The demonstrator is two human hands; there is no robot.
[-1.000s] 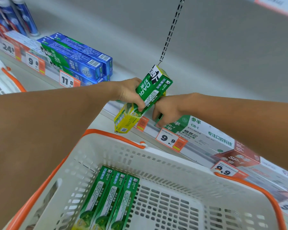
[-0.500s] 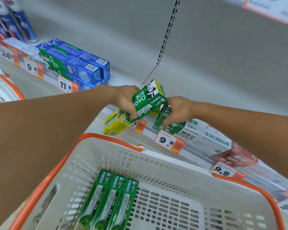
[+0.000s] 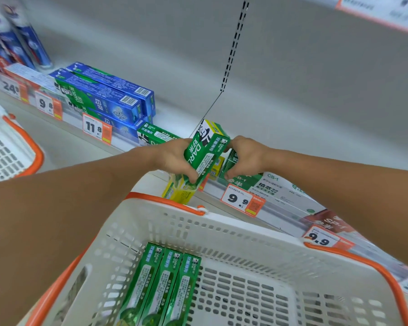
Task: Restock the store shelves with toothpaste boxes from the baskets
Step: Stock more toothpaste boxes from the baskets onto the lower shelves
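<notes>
Green toothpaste box (image 3: pixel 205 149): moved from above shelf edge (image 3: pixel 212 184) inward, lowered. Right hand (image 3: pixel 245 158): closed in, touching box end. Left hand (image 3: pixel 174 158): followed.

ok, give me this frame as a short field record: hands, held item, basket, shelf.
left hand: grips the green Darlie toothpaste boxes, tilted, above the shelf edge
right hand: fingers curled at the right side of the same boxes
basket: white with orange handles, holds three green Darlie boxes lying side by side
shelf: blue Darlie boxes stacked at left, white CB-1 box at right
price tags: 11.8 tag, 9.9 tag
</notes>
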